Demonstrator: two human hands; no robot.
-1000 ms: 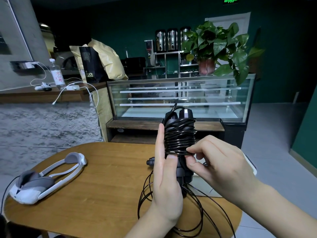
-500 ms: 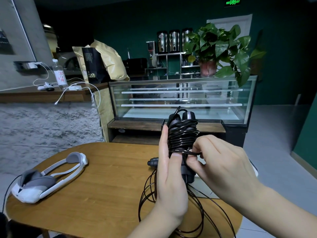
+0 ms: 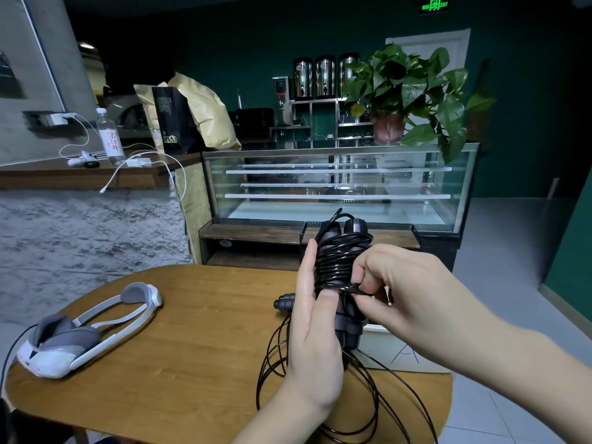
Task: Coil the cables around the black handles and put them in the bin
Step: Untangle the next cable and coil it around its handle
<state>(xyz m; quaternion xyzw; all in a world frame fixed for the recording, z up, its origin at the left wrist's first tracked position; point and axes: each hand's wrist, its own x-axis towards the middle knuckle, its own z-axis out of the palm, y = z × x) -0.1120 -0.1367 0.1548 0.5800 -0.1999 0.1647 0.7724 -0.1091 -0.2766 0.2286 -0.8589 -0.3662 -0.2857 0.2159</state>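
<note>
Two black handles stand upright side by side above the round wooden table. A thin black cable is coiled many times round their upper half. My left hand grips the handles from the left, thumb pressed on the lowest turn. My right hand pinches the cable at the right side of the coil. Loose cable loops hang down onto the table. A white bin shows just behind my right wrist, mostly hidden.
A white and grey headset lies on the table's left side. Another small black handle end lies on the table left of my left hand. Behind the table stands a glass display case with a potted plant on top.
My right hand has carried the cable round the handles and closed in tighter against the coil. The handles have shifted slightly right and up in view.
</note>
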